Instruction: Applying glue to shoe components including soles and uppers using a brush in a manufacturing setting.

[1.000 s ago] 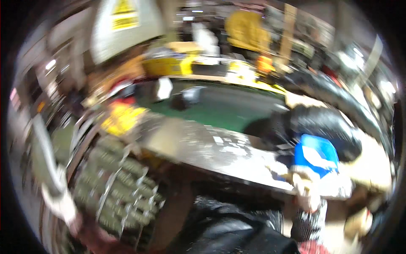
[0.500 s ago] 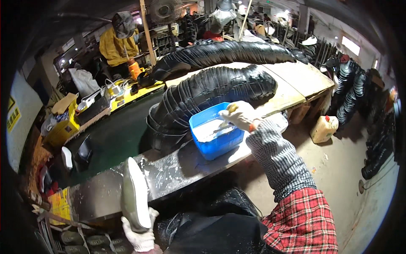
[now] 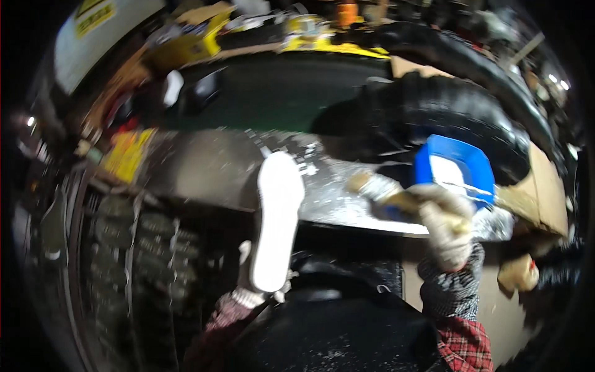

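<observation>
My gloved left hand (image 3: 248, 296) grips a shoe (image 3: 277, 217) near one end, its white sole turned up toward me. The shoe stands out over the front edge of the workbench. In my gloved right hand (image 3: 450, 224) is a brush (image 3: 379, 187), smeared by motion, with its pale head pointing left toward the shoe. Behind that hand, a blue plastic tub (image 3: 482, 170) of white paste or liquid sits on the bench's right part. The fingers of my left hand are partly hidden behind the shoe.
A metal-edged bench (image 3: 217, 164) runs across, with a dark green belt (image 3: 266, 87) behind it. Long stacks of black shoe parts (image 3: 458, 111) lie at the right. Racked olive shoes (image 3: 155, 248) stand lower left. A pale jug (image 3: 519, 273) stands on the floor.
My view has swung left and down. The brush has come out of the blue tub toward the shoe. The shoe has turned so its white sole faces me.
</observation>
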Action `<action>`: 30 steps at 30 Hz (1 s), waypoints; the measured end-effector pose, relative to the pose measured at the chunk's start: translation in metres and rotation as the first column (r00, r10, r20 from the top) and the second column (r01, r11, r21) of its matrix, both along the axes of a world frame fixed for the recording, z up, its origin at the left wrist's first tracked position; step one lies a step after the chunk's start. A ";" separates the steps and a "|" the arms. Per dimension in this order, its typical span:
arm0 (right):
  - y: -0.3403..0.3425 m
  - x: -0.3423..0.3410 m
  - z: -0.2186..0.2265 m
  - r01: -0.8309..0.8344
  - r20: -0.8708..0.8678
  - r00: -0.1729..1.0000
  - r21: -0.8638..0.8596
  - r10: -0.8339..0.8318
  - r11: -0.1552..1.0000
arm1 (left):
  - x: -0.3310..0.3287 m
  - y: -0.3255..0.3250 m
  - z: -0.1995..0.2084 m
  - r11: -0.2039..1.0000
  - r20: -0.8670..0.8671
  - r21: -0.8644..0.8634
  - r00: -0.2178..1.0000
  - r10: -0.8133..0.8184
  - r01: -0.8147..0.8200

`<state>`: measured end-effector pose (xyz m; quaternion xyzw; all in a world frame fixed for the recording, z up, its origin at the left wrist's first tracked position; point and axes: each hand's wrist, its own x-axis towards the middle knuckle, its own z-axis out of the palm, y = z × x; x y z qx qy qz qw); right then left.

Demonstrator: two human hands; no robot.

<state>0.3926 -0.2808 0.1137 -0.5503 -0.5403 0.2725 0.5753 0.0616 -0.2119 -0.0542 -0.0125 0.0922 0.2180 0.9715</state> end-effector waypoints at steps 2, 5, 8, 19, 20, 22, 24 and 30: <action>0.035 -0.031 -0.017 -0.282 0.267 0.924 -0.010 0.274 0.959 | -0.004 -0.003 -0.013 0.983 0.137 -0.156 0.983 0.123 -0.101; 0.105 -0.069 -0.053 -0.255 0.155 0.956 0.031 0.248 0.966 | -0.018 0.001 -0.033 0.998 0.136 -0.064 0.991 -0.013 0.022; 0.128 -0.064 -0.050 -0.253 -0.266 0.941 -0.132 0.211 0.958 | -0.027 -0.008 -0.047 0.997 0.179 -0.075 0.984 0.011 0.002; 0.162 -0.043 -0.024 -0.090 0.159 0.982 -0.088 0.103 0.992 | -0.019 0.002 -0.031 0.963 0.059 -0.234 0.991 -0.123 0.134; 0.151 -0.050 -0.011 -0.225 0.479 0.865 0.105 0.149 0.969 | -0.023 0.003 -0.032 0.970 0.134 -0.175 0.980 -0.146 0.168; 0.121 -0.068 -0.006 -0.322 0.606 0.777 0.144 0.173 0.936 | -0.031 0.005 -0.041 0.970 0.178 -0.127 0.967 -0.183 0.207; 0.088 -0.087 -0.019 -0.526 0.490 0.778 0.166 0.393 0.834 | -0.035 0.008 -0.032 0.977 0.004 -0.148 0.988 -0.155 0.154; 0.081 -0.069 -0.024 -0.342 -0.039 0.937 0.092 0.347 0.935 | -0.020 0.009 -0.001 0.982 -0.325 -0.053 0.927 -0.189 0.181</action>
